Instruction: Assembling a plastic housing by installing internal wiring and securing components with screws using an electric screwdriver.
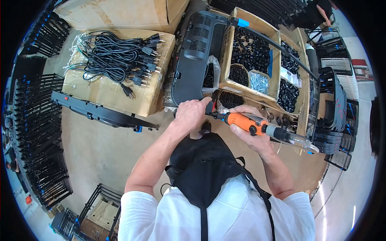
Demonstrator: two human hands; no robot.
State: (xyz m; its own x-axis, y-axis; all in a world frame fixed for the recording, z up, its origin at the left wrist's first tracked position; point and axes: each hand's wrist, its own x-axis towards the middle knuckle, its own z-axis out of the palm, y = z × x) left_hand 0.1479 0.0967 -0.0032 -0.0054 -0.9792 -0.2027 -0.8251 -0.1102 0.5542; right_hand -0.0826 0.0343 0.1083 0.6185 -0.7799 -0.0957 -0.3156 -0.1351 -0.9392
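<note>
A long black plastic housing [183,76] with vent slots lies lengthwise before me. My left hand [189,115] is closed on its near end, the fingers curled over the edge. My right hand [251,132] is wrapped around an orange power screwdriver [242,121] with a black and clear tail end. The driver lies almost level, its tip pointing left at a small dark part with some red [209,107] beside my left fingertips. Whether the tip touches that part cannot be made out.
Coiled black power cords [116,56] lie on a cardboard box [138,98] to the left. Bins of black plastic parts [249,48] and silver screws [259,82] stand at right. Another black housing [100,112] sits by the box. Racks of black frames [40,140] line the left; another person [321,14] is far right.
</note>
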